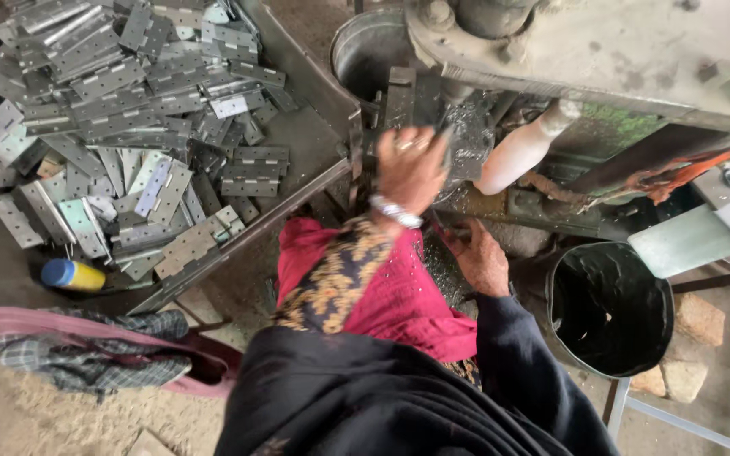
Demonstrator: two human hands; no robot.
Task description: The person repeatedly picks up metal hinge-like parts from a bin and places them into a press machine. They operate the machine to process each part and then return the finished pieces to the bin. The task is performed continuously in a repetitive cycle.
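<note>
Reaching forward, left hand blurred, fingers curled over grey metal piece at press machine; grip itself cannot tell. Silver bangle on wrist. Right hand lower, resting at machine base, fingers bent, whether holding anything cannot tell. White handle just beside metal piece. Tray of loose hinges far left. Black bucket at right. Yellow-blue bottle under tray edge.

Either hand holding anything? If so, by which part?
Left hand is raised at the press, blurred; cannot tell whether it holds a hinge plate. Right hand rests low by the machine base, nothing visible in its fingers.
</note>
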